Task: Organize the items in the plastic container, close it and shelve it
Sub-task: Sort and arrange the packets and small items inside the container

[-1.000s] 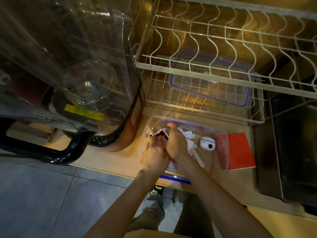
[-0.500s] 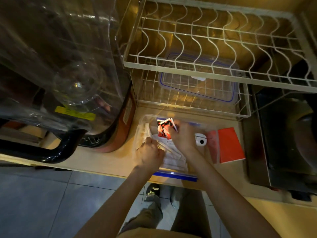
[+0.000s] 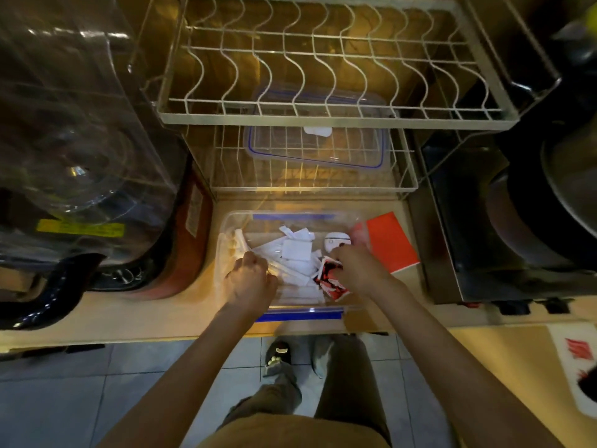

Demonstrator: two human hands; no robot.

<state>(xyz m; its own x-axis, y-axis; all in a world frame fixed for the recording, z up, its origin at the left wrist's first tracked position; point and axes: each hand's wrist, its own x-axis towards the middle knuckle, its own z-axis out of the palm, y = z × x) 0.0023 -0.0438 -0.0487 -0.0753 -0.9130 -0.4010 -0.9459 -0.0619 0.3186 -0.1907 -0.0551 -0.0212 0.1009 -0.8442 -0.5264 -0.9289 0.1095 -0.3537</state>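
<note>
In the container (image 3: 226, 250), right hand (image 3: 357, 270) — red packets (image 3: 329, 279) — shifted rightward.

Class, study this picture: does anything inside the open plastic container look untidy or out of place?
Yes. The white packets lie jumbled at crossed angles in the plastic container, and the red-and-black sachets sit apart near its right side.

1. One open plastic container (image 3: 226, 253) under my two hands, left (image 3: 250, 281) and right (image 3: 355, 270).
2. One lid (image 3: 318, 147) at 12 o'clock.
3. One red booklet (image 3: 389, 242) at 2 o'clock.
4. One white round gadget (image 3: 334, 242).
5. White paper packets (image 3: 295, 250): too jumbled to count.
</note>
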